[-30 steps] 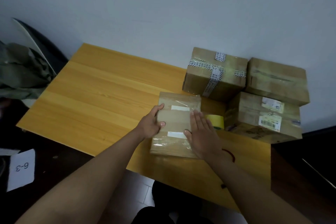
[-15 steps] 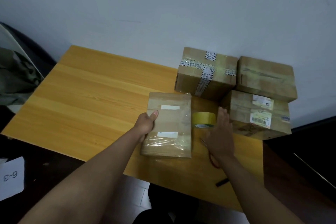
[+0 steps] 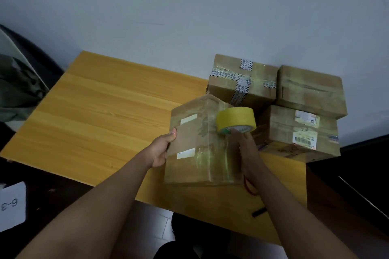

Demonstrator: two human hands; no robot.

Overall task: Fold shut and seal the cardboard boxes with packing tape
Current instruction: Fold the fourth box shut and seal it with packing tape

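A brown cardboard box [image 3: 195, 143] with two white labels stands tilted up on the wooden table [image 3: 101, 115], its far end raised. My left hand [image 3: 163, 149] grips its left edge, thumb on top. My right hand [image 3: 246, 149] holds a yellow roll of packing tape [image 3: 236, 119] above the box's right side, fingers up inside the core.
Three taped cardboard boxes sit at the table's back right: one with printed tape [image 3: 242, 82], one plain [image 3: 311, 90], one with barcode labels [image 3: 299, 132]. A black marker [image 3: 259, 212] lies near the front edge. A paper marked 6-3 [image 3: 11, 206] is at lower left.
My right hand left the box top, reached right and picked up the tape roll, now lifted over the box. My left hand has tilted the box up off the table.
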